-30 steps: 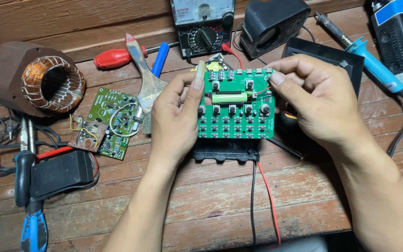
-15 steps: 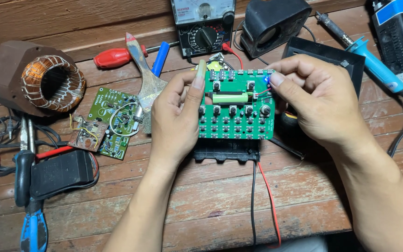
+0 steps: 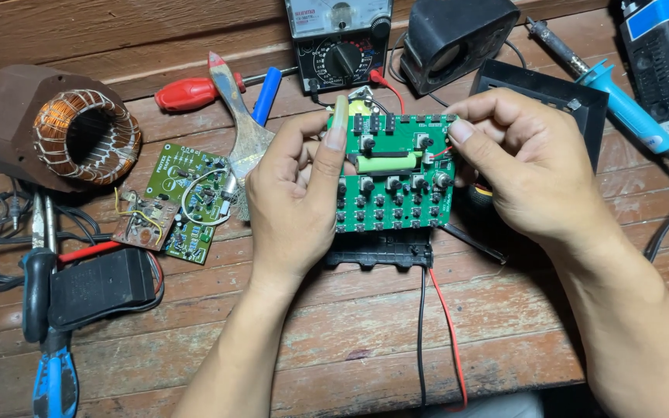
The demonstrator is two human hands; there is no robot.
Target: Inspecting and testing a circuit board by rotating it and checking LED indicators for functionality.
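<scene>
Both hands, left (image 3: 296, 193) and right (image 3: 528, 170), clamped on green board (image 3: 396, 182); brush (image 3: 243, 131) just left, meter (image 3: 342, 39) beyond.

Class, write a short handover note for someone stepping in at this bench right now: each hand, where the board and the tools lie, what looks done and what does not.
Left hand: grips the left edge of the green circuit board, thumb along its edge.
Right hand: fingers pinch at the board's upper right corner, by a red wire.
The board is held above a black housing on the wooden table; red and black leads run from the housing toward the near edge.
Nearby: analog multimeter behind, soldering iron to the right, a second green board and a copper coil to the left.
Done: board is out of the housing. Left: nothing shows it refitted; the iron lies untouched.
</scene>
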